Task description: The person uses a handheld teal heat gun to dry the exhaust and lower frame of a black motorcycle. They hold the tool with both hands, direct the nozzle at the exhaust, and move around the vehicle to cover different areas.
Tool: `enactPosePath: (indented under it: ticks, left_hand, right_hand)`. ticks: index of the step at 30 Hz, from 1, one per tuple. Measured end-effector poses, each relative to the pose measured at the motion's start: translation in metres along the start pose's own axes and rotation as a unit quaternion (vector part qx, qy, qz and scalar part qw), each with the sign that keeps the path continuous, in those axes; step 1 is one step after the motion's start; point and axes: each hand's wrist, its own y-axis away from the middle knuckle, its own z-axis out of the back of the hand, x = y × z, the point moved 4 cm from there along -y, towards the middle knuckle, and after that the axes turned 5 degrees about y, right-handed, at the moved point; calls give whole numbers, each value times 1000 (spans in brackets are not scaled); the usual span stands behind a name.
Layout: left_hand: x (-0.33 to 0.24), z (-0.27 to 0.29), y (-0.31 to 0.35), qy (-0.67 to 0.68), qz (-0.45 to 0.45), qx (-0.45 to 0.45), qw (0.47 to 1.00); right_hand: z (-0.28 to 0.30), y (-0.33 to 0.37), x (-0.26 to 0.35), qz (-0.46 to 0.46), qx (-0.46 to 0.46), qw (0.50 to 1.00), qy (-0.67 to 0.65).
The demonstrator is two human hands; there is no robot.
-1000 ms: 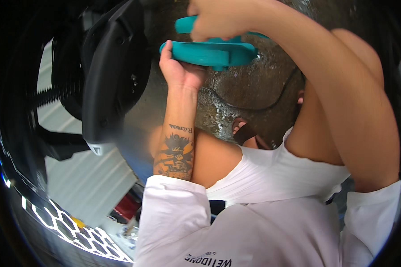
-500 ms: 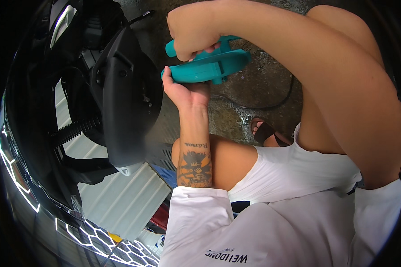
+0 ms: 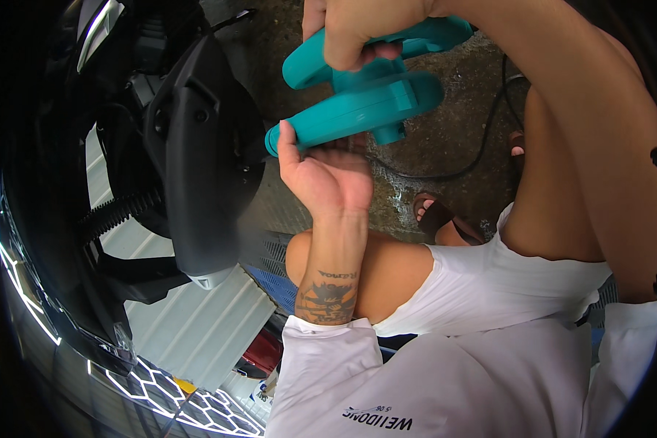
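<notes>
At upper centre, my right hand (image 3: pixel 369 29) grips the blower (image 3: pixel 365 109), my left hand (image 3: pixel 327 175) cups it; what remains doesn't show.

We wear a loose white T-shirt (image 3: pixel 489 387) with wide short sleeves (image 3: pixel 330 349) and dark chest lettering (image 3: pixel 378 418), white shorts (image 3: pixel 482 292) and open-toed brown sandals (image 3: pixel 436 221); our left forearm (image 3: pixel 339 241) bears a dark tattoo (image 3: pixel 330 298), script and a figure.
</notes>
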Motion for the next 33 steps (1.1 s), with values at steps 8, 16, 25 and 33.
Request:
enactPosePath:
  ticks: [8,16,25,33]
  left_hand:
    - [-4,-5,-11,-10,-5,14,1000]
    - [7,5,-6,-14,19,-2,1000]
    - [3,15,-4,-12,8,-47,999]
    - [-2,23,4,-18,-10,-46,999]
  right_hand:
    - [-9,-4,-1,-61,-18,997,-44]
    - [-6,-1,-8,-5,17,999,-43]
    - [-25,-22,-1,-65,26,997,-43]
    - [-34,-33,1,-63,40,996,-46]
